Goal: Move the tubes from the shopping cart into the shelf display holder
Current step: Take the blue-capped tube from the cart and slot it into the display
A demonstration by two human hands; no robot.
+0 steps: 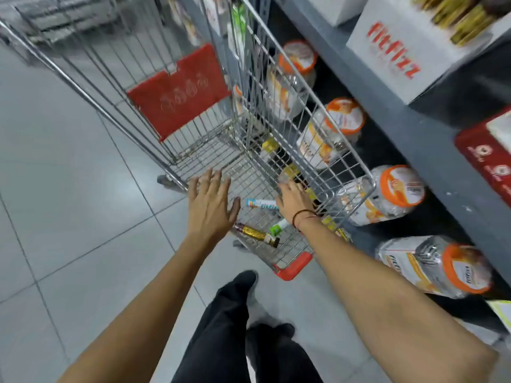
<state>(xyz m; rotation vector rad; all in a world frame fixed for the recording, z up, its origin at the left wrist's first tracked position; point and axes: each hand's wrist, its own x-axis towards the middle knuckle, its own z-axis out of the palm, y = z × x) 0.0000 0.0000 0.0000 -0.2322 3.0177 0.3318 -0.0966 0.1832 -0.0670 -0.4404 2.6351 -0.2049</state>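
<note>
Head cam looks down into a wire shopping cart (210,150) parked right beside a grey shelf (414,139). Left hand (211,205) hovers over the basket with fingers spread, holding nothing. Right hand (294,201) is down inside the basket, fingers curled out of sight, so can't tell if it's gripping anything. Three tubes lie on the cart floor: a blue-and-white tube (260,203) touching the right hand, a green-capped one (279,227) by the wrist, and a gold tube (255,234) nearest the person. Orange-lidded jars (398,186) line the lower shelf.
</note>
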